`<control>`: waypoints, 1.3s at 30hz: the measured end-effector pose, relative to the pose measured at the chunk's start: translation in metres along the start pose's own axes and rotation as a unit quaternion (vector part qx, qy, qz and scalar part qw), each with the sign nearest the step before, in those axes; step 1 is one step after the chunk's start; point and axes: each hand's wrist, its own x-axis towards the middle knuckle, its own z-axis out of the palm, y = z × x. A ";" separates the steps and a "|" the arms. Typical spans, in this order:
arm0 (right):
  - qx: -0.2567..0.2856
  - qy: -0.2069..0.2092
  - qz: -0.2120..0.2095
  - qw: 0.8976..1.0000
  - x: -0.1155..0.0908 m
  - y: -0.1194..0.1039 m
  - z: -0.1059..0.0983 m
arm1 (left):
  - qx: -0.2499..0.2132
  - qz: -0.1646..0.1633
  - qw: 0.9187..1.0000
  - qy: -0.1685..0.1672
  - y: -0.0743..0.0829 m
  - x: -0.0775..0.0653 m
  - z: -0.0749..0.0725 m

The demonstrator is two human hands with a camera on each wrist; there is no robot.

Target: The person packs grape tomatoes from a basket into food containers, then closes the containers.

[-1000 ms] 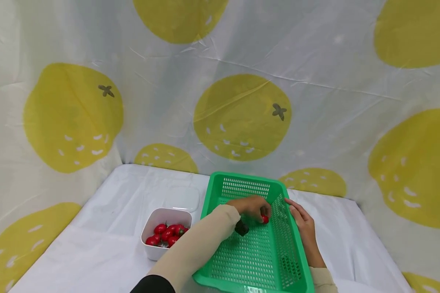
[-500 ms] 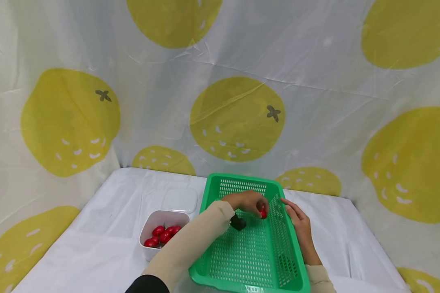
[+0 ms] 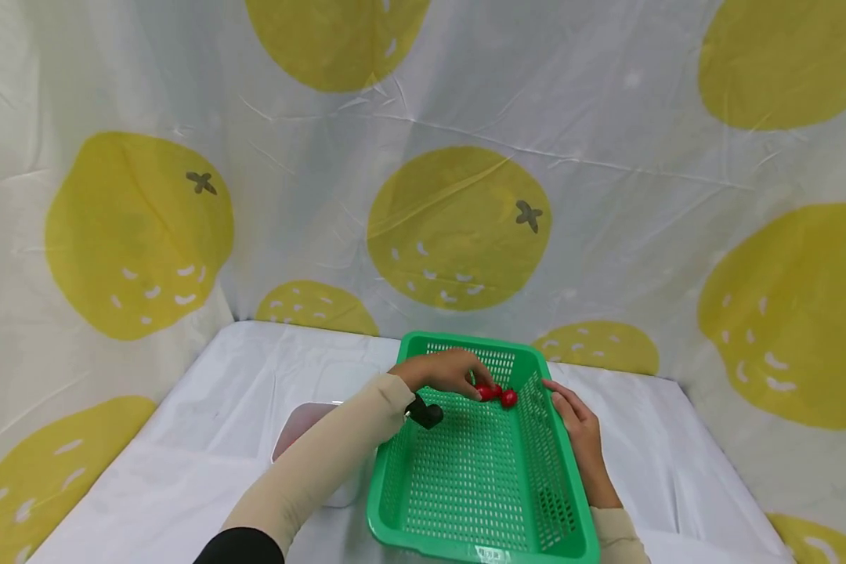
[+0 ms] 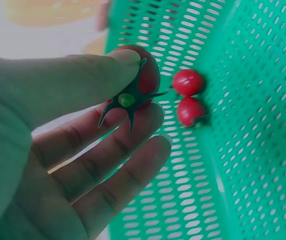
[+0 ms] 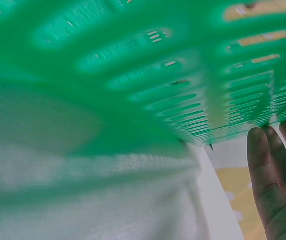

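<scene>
My left hand (image 3: 446,371) is over the far part of the green basket (image 3: 481,554). Between thumb and fingers it pinches a red cherry tomato (image 4: 150,82) whose green calyx faces the left wrist camera. Two more cherry tomatoes lie close together on the basket floor by its right wall; in the left wrist view, one tomato (image 4: 188,82) is above the other tomato (image 4: 191,111). My right hand (image 3: 580,427) rests against the outside of the basket's right side near the rim. Its fingers (image 5: 262,160) look straight in the right wrist view.
A white container (image 3: 303,423) stands left of the basket, mostly hidden behind my left forearm. Behind it lies a clear lid (image 3: 341,381). White cloth (image 3: 204,439) covers the table, and a lemon-print curtain (image 3: 310,196) hangs at the back and sides.
My left hand has moved left and away from the basket's right wall, and tomatoes on the floor there now show. The forearm now covers more of the white container. My right hand stays put.
</scene>
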 end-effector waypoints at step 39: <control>-0.007 0.001 -0.010 1.000 0.001 0.002 0.001 | -0.060 0.019 0.991 0.114 0.005 -0.177 -0.055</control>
